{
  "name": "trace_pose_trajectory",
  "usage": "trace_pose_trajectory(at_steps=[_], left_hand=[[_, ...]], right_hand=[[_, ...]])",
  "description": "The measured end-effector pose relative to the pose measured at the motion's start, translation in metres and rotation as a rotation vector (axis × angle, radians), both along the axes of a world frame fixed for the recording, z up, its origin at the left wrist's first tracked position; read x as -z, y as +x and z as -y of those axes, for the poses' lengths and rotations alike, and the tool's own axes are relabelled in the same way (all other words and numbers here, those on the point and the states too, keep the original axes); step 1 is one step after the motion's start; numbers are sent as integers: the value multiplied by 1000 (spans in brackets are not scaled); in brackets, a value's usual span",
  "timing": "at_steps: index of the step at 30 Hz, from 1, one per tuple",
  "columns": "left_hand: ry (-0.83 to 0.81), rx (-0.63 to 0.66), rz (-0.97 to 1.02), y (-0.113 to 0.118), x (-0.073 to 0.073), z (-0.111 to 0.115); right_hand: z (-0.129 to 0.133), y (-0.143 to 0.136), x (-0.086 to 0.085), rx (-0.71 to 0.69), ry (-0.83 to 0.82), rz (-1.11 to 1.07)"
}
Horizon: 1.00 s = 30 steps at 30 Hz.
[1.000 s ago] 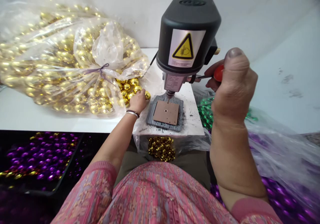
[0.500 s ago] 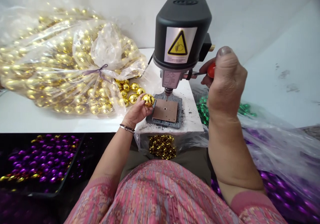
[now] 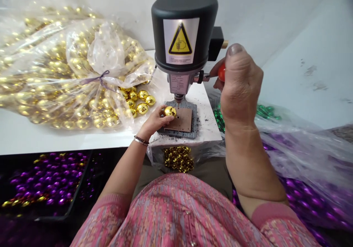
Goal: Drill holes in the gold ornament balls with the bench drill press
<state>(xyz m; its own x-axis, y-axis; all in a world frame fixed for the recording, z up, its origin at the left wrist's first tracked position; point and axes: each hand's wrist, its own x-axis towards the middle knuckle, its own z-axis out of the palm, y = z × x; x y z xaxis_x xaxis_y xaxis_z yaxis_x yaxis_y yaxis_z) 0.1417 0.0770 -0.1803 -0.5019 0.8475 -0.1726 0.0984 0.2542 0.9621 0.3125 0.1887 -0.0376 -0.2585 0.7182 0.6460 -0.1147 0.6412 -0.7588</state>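
Note:
A shiny gold ball (image 3: 170, 111) is pinched in my left hand (image 3: 156, 121), over the left part of the brown plate (image 3: 183, 121) on the drill press base. Just to the right of the ball, the thin drill bit (image 3: 178, 105) points down, apart from it; a small hole shows in the plate. My right hand (image 3: 241, 81) is closed round the red-knobbed lever (image 3: 221, 72) at the side of the black drill press (image 3: 184, 26). Part of the lever is hidden behind the fingers.
Loose gold balls (image 3: 142, 108) lie beside a large tied plastic bag (image 3: 55, 74) full of gold balls on the white table. Dark shavings surround the press base. Below the table edge hang gold pieces (image 3: 178, 158). Purple balls (image 3: 49, 177) sit lower left; green and purple ones lie right.
My left hand has brought the gold ball from the plate's left edge onto the plate, closer to the drill bit. My right hand stays on the lever. The whole view has shifted slightly.

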Motion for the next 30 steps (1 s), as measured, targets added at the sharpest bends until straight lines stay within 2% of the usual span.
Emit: trace_pose_trajectory(at_steps=[6, 14, 19, 25, 30], left_hand=[[-36, 5, -208, 0, 8, -12], [-148, 55, -429, 11, -3, -22], [-118, 135, -583, 15, -1, -29], [-122, 141, -475, 17, -1, -28], [-117, 108, -489, 18, 1, -26]], right_hand=[[0, 1, 0, -8, 0, 4], [2, 2, 2, 38, -3, 38], [0, 3, 3, 43, 9, 55], [4, 12, 7, 24, -3, 140], [12, 19, 27, 53, 79, 167]])
